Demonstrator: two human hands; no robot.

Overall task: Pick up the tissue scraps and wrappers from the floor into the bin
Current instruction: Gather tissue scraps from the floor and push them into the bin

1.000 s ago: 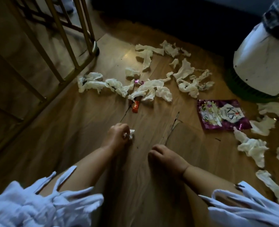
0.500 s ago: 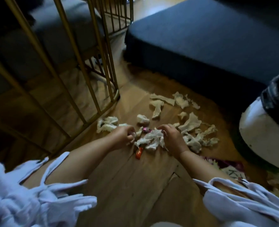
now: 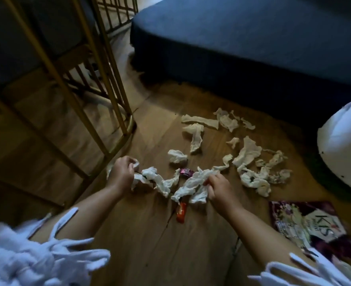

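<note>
Several white tissue scraps lie scattered on the wooden floor. My left hand grips a bunch of tissue near the gold frame. My right hand grips another crumpled tissue just to its left. A small purple wrapper lies between the two bunches, and a red-orange wrapper lies just below them. A large purple snack packet lies flat at the right. The white bin stands at the right edge, partly cut off.
A gold metal frame with thin bars stands on the left, its foot close to my left hand. A dark blue mattress or sofa runs across the back. White fringed sleeves fill the lower corners.
Both hands reached forward from the bare floor to the middle pile. They now grip tissue bunches, and the tissues near the frame have been pulled together. The view tilted up and closer.
</note>
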